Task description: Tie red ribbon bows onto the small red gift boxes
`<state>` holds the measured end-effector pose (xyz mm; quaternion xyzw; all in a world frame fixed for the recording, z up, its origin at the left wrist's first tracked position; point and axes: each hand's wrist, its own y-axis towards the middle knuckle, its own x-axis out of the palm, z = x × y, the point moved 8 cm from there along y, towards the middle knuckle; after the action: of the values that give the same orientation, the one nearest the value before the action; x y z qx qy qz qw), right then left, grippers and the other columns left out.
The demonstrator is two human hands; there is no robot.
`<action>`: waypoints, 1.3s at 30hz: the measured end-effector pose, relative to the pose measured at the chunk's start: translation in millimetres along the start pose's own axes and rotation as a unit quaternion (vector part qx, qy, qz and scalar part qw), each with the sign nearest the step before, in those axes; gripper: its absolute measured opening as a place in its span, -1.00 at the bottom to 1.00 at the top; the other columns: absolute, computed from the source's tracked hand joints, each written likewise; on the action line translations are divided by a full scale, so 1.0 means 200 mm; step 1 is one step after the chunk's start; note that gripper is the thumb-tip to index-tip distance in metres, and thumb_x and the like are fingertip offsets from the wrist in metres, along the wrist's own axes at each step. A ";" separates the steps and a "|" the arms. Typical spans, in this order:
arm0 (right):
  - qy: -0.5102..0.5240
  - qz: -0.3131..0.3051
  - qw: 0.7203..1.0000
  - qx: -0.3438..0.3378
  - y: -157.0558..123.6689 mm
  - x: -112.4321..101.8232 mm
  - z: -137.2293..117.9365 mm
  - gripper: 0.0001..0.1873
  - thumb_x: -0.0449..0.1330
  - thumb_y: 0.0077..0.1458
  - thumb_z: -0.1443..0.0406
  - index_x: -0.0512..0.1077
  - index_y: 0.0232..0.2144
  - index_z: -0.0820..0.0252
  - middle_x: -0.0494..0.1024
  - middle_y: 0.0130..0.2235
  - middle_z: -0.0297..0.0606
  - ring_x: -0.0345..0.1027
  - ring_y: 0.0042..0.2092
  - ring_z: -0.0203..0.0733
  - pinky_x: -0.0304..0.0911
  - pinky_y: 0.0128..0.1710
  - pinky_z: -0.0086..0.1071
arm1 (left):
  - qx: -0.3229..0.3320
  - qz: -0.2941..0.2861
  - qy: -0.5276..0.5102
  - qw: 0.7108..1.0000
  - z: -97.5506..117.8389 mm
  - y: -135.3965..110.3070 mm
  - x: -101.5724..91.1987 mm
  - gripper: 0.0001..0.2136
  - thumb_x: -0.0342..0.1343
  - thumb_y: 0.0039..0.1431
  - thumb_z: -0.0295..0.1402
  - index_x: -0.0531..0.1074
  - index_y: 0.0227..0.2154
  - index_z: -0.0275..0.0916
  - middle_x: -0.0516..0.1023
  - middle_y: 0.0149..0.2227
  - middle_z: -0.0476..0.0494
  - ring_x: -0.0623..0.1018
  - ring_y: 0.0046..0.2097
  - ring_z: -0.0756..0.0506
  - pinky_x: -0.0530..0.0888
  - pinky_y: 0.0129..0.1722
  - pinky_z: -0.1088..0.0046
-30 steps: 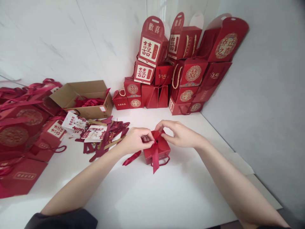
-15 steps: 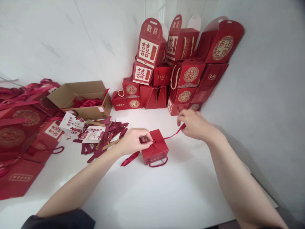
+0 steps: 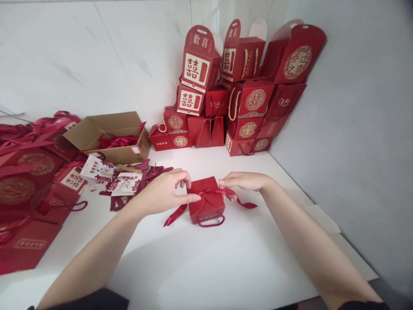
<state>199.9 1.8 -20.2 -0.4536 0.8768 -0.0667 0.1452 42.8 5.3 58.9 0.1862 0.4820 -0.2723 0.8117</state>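
Observation:
A small red gift box (image 3: 206, 206) with a cord handle lies on the white table (image 3: 200, 267) in front of me. A dark red ribbon (image 3: 222, 193) crosses its lid, and its ends trail off to the lower left and to the right. My left hand (image 3: 164, 190) rests at the box's left edge, thumb and forefinger pinched on the ribbon at the lid's middle. My right hand (image 3: 245, 181) is at the box's right edge, fingers closed on the ribbon there.
Red gift boxes and bags (image 3: 238, 90) are stacked in the far corner. An open cardboard carton (image 3: 108, 137) with ribbons stands at the left, beside loose tags and cards (image 3: 125, 183). More red bags (image 3: 26, 185) pile along the left edge. A grey wall runs along the right.
My right hand, which had pulled the ribbon end out to the upper right, has come back down to the box's right side. The ribbon now lies across the lid. My left hand has stayed put.

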 end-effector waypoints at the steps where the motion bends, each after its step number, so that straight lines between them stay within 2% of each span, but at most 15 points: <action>1: 0.002 0.012 1.000 -0.013 -0.01 -0.01 -0.02 -0.46 0.00 0.19 -0.07 0.48 -0.44 0.26 0.44 -0.54 -0.35 0.28 -0.47 -0.30 0.21 -0.24 -0.34 | -0.019 -0.011 0.011 1.000 -0.03 -0.01 -0.01 -0.67 0.16 -0.01 -0.01 0.45 -0.44 -0.21 0.45 -0.39 -0.04 0.40 -0.40 -0.02 0.28 -0.42 0.50; 3: 0.012 0.029 0.999 -0.033 -0.01 -0.02 -0.04 -0.52 0.06 0.17 -0.03 0.47 -0.43 0.27 0.44 -0.53 -0.36 0.25 -0.49 -0.33 0.19 -0.31 -0.37 | -0.052 -0.046 0.023 0.997 -0.10 -0.02 -0.01 -0.65 0.12 0.02 0.02 0.48 -0.49 -0.21 0.47 -0.42 -0.05 0.41 -0.42 -0.02 0.25 -0.46 0.50; 6: 0.023 0.026 0.999 -0.030 -0.01 -0.02 -0.04 -0.60 0.15 0.13 0.02 0.47 -0.40 0.28 0.48 -0.47 -0.32 0.29 -0.44 -0.33 0.20 -0.31 -0.40 | -0.061 -0.126 -0.005 0.990 -0.15 -0.02 0.04 -0.65 0.11 0.03 0.02 0.54 -0.48 -0.19 0.53 -0.39 -0.06 0.46 -0.40 -0.03 0.27 -0.43 0.52; 10: 0.023 0.021 0.999 -0.014 0.00 -0.01 -0.01 -0.66 0.22 0.07 0.06 0.44 -0.42 0.27 0.50 -0.47 -0.32 0.34 -0.41 -0.32 0.21 -0.29 -0.41 | -0.038 -0.202 -0.100 0.974 -0.15 0.00 0.14 -0.66 0.14 0.01 -0.02 0.53 -0.53 -0.22 0.51 -0.48 -0.04 0.43 -0.45 0.00 0.26 -0.46 0.54; 15: 0.030 0.021 0.999 -0.014 -0.01 -0.01 -0.02 -0.66 0.24 0.05 0.07 0.45 -0.43 0.27 0.53 -0.46 -0.31 0.38 -0.39 -0.29 0.24 -0.23 -0.37 | -0.087 -0.260 -0.171 0.946 -0.16 0.00 0.21 -0.64 0.15 0.01 -0.02 0.48 -0.56 -0.26 0.37 -0.57 0.01 0.25 -0.55 0.07 0.15 -0.59 0.56; 19: 0.038 0.014 0.999 -0.012 0.00 0.00 -0.02 -0.68 0.24 0.04 0.08 0.44 -0.43 0.27 0.53 -0.44 -0.31 0.39 -0.37 -0.28 0.25 -0.22 -0.36 | -0.148 -0.221 -0.240 0.934 -0.20 0.01 0.20 -0.68 0.19 -0.03 -0.04 0.39 -0.50 -0.23 0.29 -0.59 0.07 0.13 -0.61 0.10 0.04 -0.67 0.58; 22: 0.035 0.018 0.999 -0.009 0.00 0.00 -0.02 -0.67 0.24 0.04 0.07 0.45 -0.43 0.26 0.53 -0.44 -0.30 0.39 -0.36 -0.27 0.25 -0.22 -0.36 | -0.185 -0.208 -0.245 0.929 -0.24 0.00 0.19 -0.68 0.24 -0.09 -0.07 0.37 -0.42 -0.20 0.33 -0.60 0.09 0.07 -0.64 0.11 -0.02 -0.70 0.58; 26: -0.002 0.035 0.999 0.003 -0.01 -0.02 0.00 -0.64 0.22 0.05 0.04 0.47 -0.43 0.27 0.56 -0.41 -0.28 0.40 -0.33 -0.26 0.22 -0.24 -0.37 | -0.166 -0.236 -0.211 0.934 -0.25 0.00 0.18 -0.69 0.27 -0.12 -0.10 0.49 -0.39 -0.22 0.39 -0.63 0.04 0.11 -0.66 0.11 0.02 -0.68 0.56; 29: -0.017 0.041 0.999 0.008 -0.02 -0.04 0.01 -0.63 0.22 0.05 0.03 0.46 -0.43 0.26 0.57 -0.39 -0.27 0.39 -0.33 -0.26 0.20 -0.25 -0.38 | -0.159 -0.235 -0.181 0.942 -0.28 -0.01 0.16 -0.68 0.24 -0.10 -0.08 0.56 -0.37 -0.22 0.49 -0.55 -0.03 0.18 -0.65 0.10 0.09 -0.67 0.55; 34: -0.004 0.037 0.999 0.000 -0.04 -0.03 -0.01 -0.68 0.22 0.06 0.08 0.46 -0.44 0.25 0.56 -0.40 -0.28 0.39 -0.34 -0.27 0.20 -0.24 -0.38 | -0.132 -0.243 -0.126 0.953 -0.32 -0.02 0.11 -0.71 0.19 -0.04 -0.08 0.56 -0.39 -0.21 0.52 -0.50 -0.04 0.33 -0.60 0.07 0.21 -0.62 0.57; 39: -0.001 0.036 0.999 -0.009 -0.06 -0.03 -0.04 -0.69 0.22 0.06 0.09 0.43 -0.46 0.25 0.54 -0.43 -0.29 0.38 -0.35 -0.28 0.19 -0.28 -0.41 | -0.133 -0.272 -0.145 0.942 -0.34 -0.02 0.11 -0.73 0.15 0.01 -0.11 0.53 -0.37 -0.22 0.48 -0.48 -0.03 0.38 -0.57 0.06 0.28 -0.58 0.58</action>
<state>209.1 0.0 -7.9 -0.4235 0.8927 -0.0530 0.1445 3.0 34.0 7.1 -0.1031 0.4235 -0.4406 0.7848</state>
